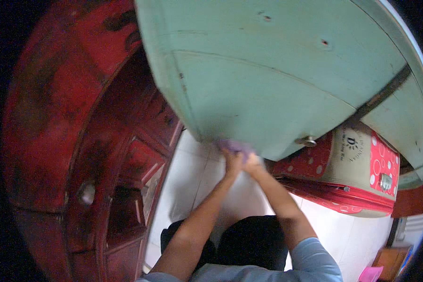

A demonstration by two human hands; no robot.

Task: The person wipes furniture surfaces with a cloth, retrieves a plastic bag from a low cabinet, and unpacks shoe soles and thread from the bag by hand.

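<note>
Both my hands are together at the lower edge of a pale green panel (253, 91), which looks like a cabinet door. A purple cloth (234, 146), blurred, is bunched in them. My left hand (234, 162) grips its left part, with the fingers partly hidden. My right hand (253, 164) is close beside it on the cloth's right end. Whether the cloth touches the panel I cannot tell. A round metal knob (307, 141) sticks out from the panel, to the right of my hands.
A red and beige suitcase (347, 169) with white dots stands at the right, partly behind the green panel. Dark red wooden furniture (88, 141) with framed panels rises on the left. Below lies a white tiled floor (194, 169). A pink object (371, 274) is at the lower right.
</note>
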